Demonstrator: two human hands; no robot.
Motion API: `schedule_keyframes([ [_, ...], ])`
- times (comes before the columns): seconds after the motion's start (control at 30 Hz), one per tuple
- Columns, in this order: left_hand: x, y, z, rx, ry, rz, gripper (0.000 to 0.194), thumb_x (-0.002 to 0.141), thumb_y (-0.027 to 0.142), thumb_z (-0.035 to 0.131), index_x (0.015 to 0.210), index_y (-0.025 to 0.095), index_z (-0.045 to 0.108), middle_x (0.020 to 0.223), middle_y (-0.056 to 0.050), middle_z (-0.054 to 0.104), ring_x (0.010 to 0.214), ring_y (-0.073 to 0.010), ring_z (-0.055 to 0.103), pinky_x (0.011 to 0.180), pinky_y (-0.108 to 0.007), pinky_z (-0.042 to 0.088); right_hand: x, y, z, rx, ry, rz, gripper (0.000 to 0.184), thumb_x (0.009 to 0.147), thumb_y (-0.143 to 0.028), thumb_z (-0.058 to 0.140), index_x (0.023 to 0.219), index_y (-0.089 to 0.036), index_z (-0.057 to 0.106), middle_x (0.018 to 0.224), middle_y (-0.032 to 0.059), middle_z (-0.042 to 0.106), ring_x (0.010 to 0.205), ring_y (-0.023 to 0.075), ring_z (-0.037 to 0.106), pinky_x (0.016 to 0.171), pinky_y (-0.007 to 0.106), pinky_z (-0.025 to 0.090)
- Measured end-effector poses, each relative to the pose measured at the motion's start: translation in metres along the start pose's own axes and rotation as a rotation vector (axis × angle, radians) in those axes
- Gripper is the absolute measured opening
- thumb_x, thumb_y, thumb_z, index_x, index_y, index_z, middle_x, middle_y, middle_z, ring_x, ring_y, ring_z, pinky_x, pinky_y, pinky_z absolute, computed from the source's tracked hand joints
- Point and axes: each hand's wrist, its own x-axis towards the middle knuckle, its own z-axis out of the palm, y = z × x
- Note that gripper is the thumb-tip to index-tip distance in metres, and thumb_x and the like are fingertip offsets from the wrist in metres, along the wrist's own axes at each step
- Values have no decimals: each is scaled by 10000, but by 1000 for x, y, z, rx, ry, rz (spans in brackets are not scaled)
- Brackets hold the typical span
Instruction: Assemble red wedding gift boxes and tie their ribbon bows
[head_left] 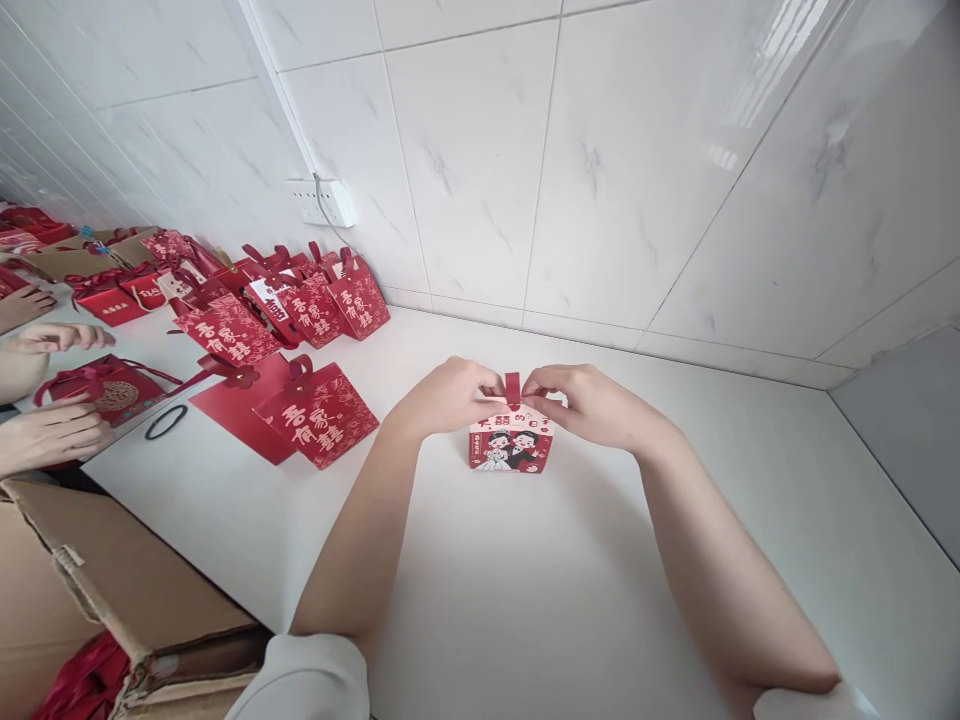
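A small red and white gift box (pixel 510 447) with a cartoon couple printed on its front stands on the white table (pixel 525 600). My left hand (pixel 454 395) pinches the box's top from the left. My right hand (pixel 585 402) pinches it from the right. A short red tab (pixel 513 387) sticks up between my fingertips. Both hands are closed on the top flaps.
Flat red gift bags (pixel 319 412) lie left of the box, with more standing bags (pixel 330 300) against the tiled wall. A black hair tie (pixel 166 421) lies near them. Another person's hands (pixel 52 430) work at far left. An open cardboard carton (pixel 112 590) sits at bottom left.
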Motion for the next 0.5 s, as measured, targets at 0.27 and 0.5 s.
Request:
schedule_keyframes([
  [0.27,0,1,0,-2,-10,45,180,759,270,559,722,179,710,634,7,635,534,-106,460,498,-228,306,2,2,8,-24,-5,-22,135,888,-205,479,873,-227,611,843,14,662,668,148,557,576,258,361],
  [0.5,2,-2,-1,41,-7,111,192,786,256,528,747,181,701,686,1,649,623,-127,516,562,-230,347,4,5,12,-189,33,-107,125,904,-197,441,851,-204,554,746,34,569,629,160,477,562,273,320],
])
